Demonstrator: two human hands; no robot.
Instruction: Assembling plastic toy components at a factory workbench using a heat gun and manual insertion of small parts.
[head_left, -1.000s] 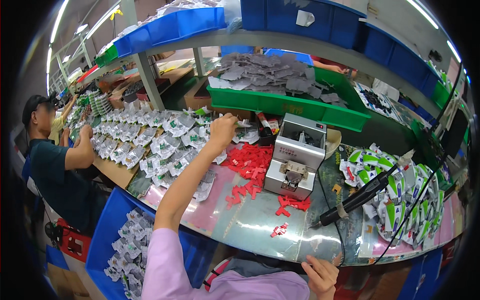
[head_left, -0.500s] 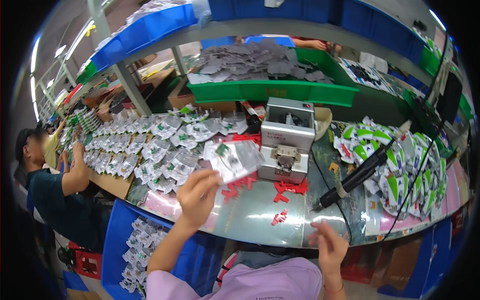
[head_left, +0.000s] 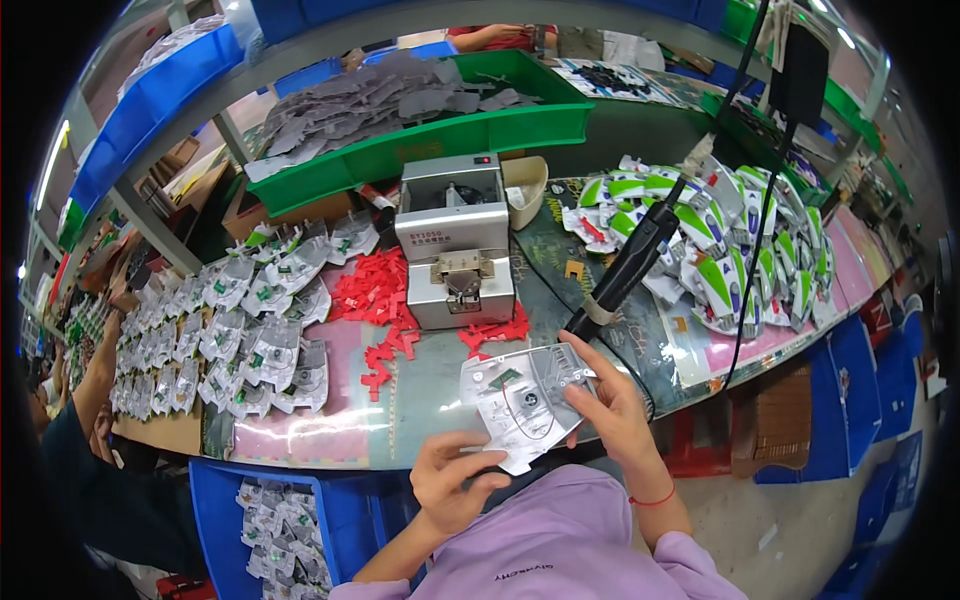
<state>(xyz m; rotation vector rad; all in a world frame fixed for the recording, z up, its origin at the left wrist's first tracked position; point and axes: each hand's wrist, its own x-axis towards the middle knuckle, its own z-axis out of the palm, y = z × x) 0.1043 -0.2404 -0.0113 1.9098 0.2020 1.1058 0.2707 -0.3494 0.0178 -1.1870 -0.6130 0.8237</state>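
Clear plastic is what I now have in both hands: the blister tray (head_left: 527, 400) that my left hand (head_left: 452, 485) was reaching for among the spread piles a second ago has come in close to my chest, the left hand pinching its lower corner while my right hand (head_left: 610, 405) cups its right edge, so the piece is picked and ready for handling over the desk (head_left: 420, 385). Ahead sit the grey feeder machine (head_left: 455, 255), scattered red clips (head_left: 375, 300), the hanging black driver (head_left: 625, 270) beside my right hand, and another person's arm (head_left: 85, 375) far left.
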